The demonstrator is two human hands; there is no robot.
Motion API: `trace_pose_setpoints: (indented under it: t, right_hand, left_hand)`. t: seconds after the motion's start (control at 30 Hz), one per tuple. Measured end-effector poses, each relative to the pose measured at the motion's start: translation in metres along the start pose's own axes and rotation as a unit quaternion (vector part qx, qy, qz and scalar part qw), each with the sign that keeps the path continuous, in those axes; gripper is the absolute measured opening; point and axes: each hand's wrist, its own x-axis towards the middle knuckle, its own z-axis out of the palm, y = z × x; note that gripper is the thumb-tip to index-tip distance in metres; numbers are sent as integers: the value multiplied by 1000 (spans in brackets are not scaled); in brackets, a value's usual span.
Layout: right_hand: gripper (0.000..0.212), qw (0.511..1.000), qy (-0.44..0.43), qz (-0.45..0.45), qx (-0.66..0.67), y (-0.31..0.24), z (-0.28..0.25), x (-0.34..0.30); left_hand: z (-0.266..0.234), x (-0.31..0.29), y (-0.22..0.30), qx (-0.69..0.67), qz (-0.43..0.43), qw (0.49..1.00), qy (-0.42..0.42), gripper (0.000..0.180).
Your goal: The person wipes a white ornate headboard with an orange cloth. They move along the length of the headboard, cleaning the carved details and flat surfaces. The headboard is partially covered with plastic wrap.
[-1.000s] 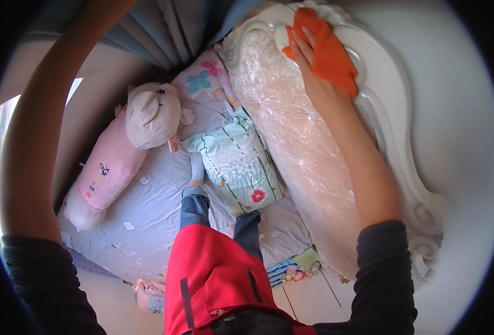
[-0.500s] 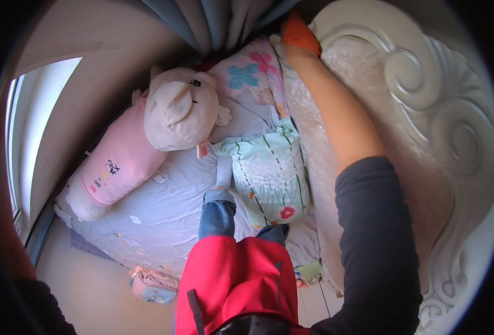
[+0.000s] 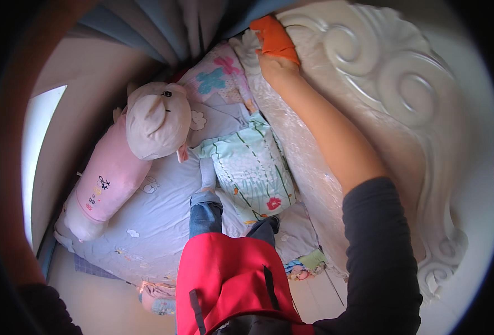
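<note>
Clasping an orange cloth (image 3: 273, 38) in my right grip (image 3: 280, 71), just past twelve o'clock, I hold it against the far end of the white headboard (image 3: 403, 137), fingers mostly hidden. Near nine o'clock, a pink-and-white plush toy (image 3: 113, 170) lies on the bed (image 3: 155, 229).

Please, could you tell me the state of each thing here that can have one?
Orange cloth: creased, gripped
Right hand: closed on it
Left hand: out of view
Plush toy: lying down
Mint pillow: lying on bed
Bedsheet: wrinkled
Curtain: gathered in folds
Left trouser leg: rolled up
</note>
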Motion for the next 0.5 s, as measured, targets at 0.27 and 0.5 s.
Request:
trace_pose_setpoints:
  t: [0.27, 0.5]
  right_hand:
    - [58, 960, 97, -30, -262, 54, -182, -177]
    - [66, 954, 162, 91, -235, 82, -297, -329]
  left_hand:
    - [27, -29, -6, -31, -58, 990, -127, 49]
    - [19, -33, 8, -207, -132, 961, -127, 41]
